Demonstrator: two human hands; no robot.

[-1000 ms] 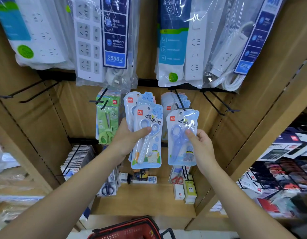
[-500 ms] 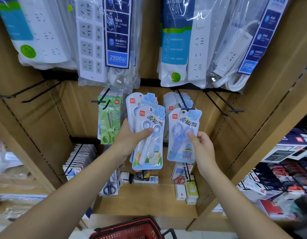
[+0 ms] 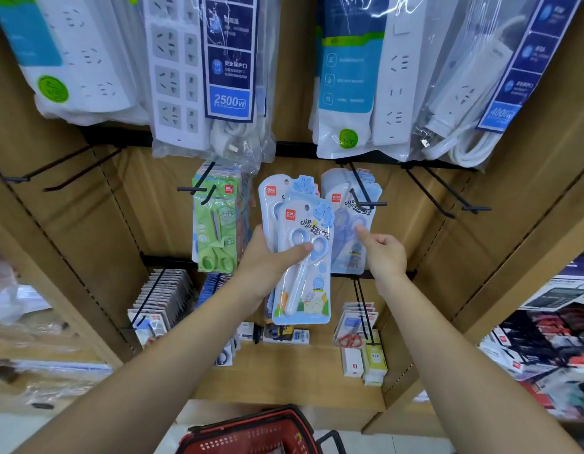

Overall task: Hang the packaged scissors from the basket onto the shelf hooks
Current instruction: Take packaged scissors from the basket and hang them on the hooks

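My left hand (image 3: 267, 267) grips a small stack of light-blue packaged scissors (image 3: 303, 257), thumb across the front pack's handles, held upright in front of the shelf back. To its right, several blue scissor packs (image 3: 344, 204) hang on a black shelf hook (image 3: 366, 202). My right hand (image 3: 384, 253) is just below that hook and holds nothing; its index finger points up at the front hanging pack, at or very near its surface. The red basket (image 3: 251, 434) sits at the bottom edge, below my arms.
Green packaged scissors (image 3: 215, 231) hang on the hook to the left. Bare black hooks (image 3: 448, 194) stick out at right and far left (image 3: 31, 173). Bagged power strips (image 3: 198, 70) hang overhead. Small stationery packs (image 3: 359, 342) sit on the lower shelf.
My right hand has let go of the blue pack, which now hangs on the hook further back. My left hand has kept its stack and shifted slightly.
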